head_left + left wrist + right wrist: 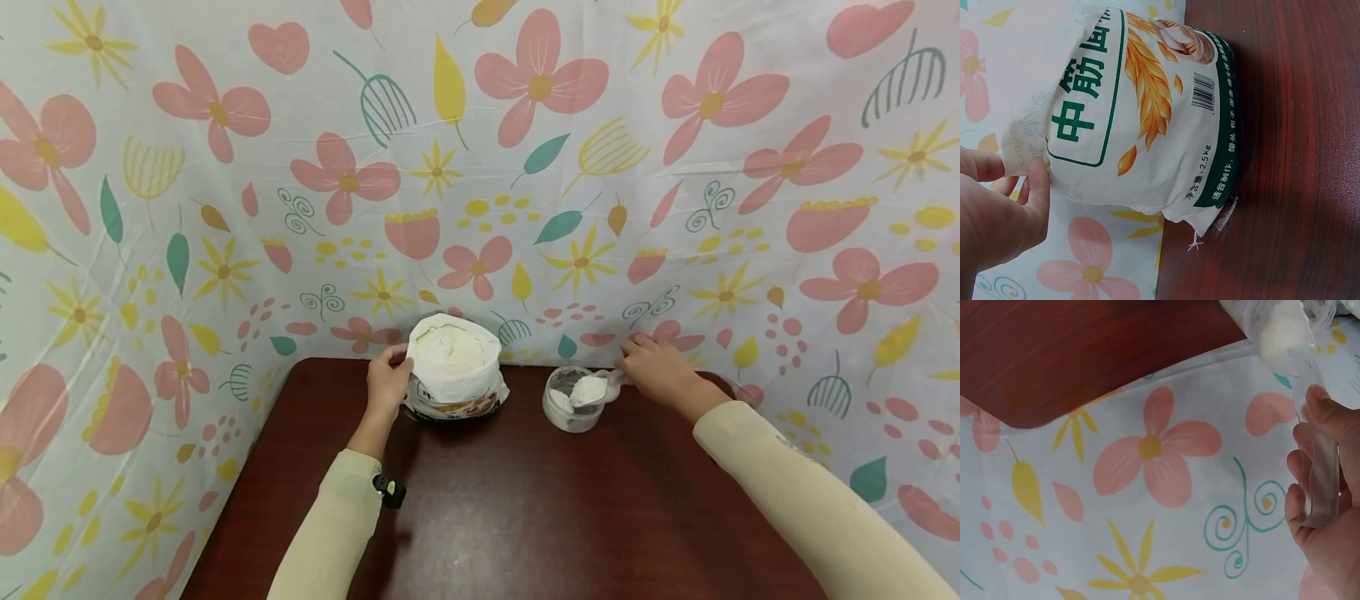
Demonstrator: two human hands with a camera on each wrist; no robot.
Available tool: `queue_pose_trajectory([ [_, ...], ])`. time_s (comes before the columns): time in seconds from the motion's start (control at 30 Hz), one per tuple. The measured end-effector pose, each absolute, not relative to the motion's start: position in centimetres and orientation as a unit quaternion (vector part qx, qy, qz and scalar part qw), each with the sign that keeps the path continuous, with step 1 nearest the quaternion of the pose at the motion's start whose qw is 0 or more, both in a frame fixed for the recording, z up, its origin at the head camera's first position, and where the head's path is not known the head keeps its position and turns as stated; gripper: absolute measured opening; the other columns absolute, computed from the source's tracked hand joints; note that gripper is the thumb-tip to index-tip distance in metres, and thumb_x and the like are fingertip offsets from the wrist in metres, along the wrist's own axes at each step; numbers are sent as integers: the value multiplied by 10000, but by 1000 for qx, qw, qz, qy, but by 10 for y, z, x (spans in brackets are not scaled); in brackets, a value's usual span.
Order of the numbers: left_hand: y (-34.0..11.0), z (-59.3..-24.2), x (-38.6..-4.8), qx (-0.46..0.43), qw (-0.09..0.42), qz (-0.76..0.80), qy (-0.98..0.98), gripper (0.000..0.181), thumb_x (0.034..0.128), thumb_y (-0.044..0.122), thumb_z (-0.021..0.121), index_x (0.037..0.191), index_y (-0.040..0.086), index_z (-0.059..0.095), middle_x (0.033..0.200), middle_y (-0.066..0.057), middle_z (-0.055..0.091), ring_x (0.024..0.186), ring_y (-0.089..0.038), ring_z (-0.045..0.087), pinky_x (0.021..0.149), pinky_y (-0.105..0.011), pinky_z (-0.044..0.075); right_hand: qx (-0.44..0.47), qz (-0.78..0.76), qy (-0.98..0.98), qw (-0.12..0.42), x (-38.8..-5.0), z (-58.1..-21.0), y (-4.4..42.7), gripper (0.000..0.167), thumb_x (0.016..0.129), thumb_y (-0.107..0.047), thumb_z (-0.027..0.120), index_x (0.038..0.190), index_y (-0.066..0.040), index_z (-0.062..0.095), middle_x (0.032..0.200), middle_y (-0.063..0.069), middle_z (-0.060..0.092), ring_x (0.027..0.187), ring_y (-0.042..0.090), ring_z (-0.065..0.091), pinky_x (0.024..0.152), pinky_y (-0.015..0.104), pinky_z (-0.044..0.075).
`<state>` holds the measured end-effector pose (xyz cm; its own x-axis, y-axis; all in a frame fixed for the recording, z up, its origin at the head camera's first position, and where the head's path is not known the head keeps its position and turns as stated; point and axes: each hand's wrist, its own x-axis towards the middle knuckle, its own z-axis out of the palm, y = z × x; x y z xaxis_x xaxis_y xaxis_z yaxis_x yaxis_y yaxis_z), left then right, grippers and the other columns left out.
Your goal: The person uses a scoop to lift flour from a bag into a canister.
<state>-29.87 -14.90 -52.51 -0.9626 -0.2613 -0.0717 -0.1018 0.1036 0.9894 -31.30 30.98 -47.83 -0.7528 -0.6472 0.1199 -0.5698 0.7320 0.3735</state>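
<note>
A white flour bag (450, 390) stands upright at the table's (525, 508) far edge, nearer the far left corner; its rim is folded outward, and pale flour (450, 348) lies near the opening. Green print, a wheat ear and a barcode cover its side. The left hand (387, 385) pinches the bag's rim between thumb and fingers.

To the right, also by the far edge, sits a clear round tub (572, 421), with a white heap at its left side. A clear scoop (1324, 478), heaped with flour, is over the tub's right part, hiding some of its inside; whether it touches the rim I cannot tell. The right hand (658, 367) grasps the scoop's handle.

Behind the table hangs a flowered cloth (480, 108).
</note>
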Motion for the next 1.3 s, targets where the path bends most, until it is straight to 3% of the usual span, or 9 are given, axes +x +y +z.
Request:
queue_pose_trajectory([
  [0.13, -149, -524, -298, 124, 58, -652, -746, 340, 1046, 104, 585, 1380, 76, 640, 1179, -183, 621, 836, -205, 669, 798, -426, 605, 329, -172, -922, 107, -314, -475, 307, 120, 829, -201, 878, 885, -153, 784, 925, 76, 628, 948, 317, 602, 770, 463, 589],
  [0.27, -149, -523, -297, 125, 57, -650, -747, 339, 1044, 107, 589, 1378, 82, 641, 1165, -184, 622, 828, -206, 670, 665, -269, 554, 335, -178, -918, 110, -314, -472, 305, 140, 805, -201, 897, 873, -155, 784, 927, 76, 635, 918, 307, 610, 745, 445, 597],
  [0.43, -149, -524, -298, 123, 61, -655, -743, 336, 1040, 93, 590, 1371, 62, 643, 1177, -187, 621, 815, -183, 663, 689, -221, 569, 339, -185, -915, 115, -316, -468, 304, 153, 796, -215, 903, 864, -157, 778, 972, 88, 652, 913, 313, 608, 694, 444, 597],
  [0.63, -150, -524, -298, 125, 62, -656, -742, 329, 1037, 90, 593, 1360, 58, 649, 1175, -179, 622, 803, -163, 653, 715, -256, 585, 340, -205, -911, 112, -318, -461, 303, 161, 802, -221, 896, 891, -154, 780, 1069, 106, 681, 933, 327, 618, 701, 457, 593],
  [0.8, -150, -524, -299, 127, 63, -653, -744, 327, 1038, 92, 593, 1359, 62, 650, 1176, -172, 621, 834, -214, 665, 828, -423, 609, 351, -237, -898, 122, -318, -455, 300, 166, 788, -229, 905, 861, -162, 773, 991, 79, 656, 888, 307, 612, 654, 427, 565],
  [1.03, -150, -524, -300, 126, 63, -653, -744, 324, 1038, 94, 590, 1354, 64, 653, 1168, -181, 622, 964, -407, 670, 644, -238, 537, 365, -244, -892, 111, -318, -447, 297, 121, 817, -100, 870, 881, -154, 784, 968, 87, 637, 900, 313, 609, 692, 466, 578],
  [1.13, -149, -523, -299, 127, 62, -654, -743, 322, 1038, 95, 591, 1351, 64, 655, 1168, -182, 623, 985, -433, 667, 635, -234, 533, 364, -235, -895, 104, -318, -445, 296, 128, 820, -81, 864, 891, -151, 785, 969, 94, 633, 916, 318, 611, 714, 474, 584],
  [1.3, -148, -523, -298, 127, 66, -655, -741, 316, 1034, 87, 593, 1342, 57, 660, 1164, -179, 631, 917, -360, 676, 827, -459, 603, 360, -215, -902, 102, -316, -443, 296, 144, 801, -146, 892, 885, -143, 775, 968, 81, 639, 925, 310, 616, 715, 456, 583],
])
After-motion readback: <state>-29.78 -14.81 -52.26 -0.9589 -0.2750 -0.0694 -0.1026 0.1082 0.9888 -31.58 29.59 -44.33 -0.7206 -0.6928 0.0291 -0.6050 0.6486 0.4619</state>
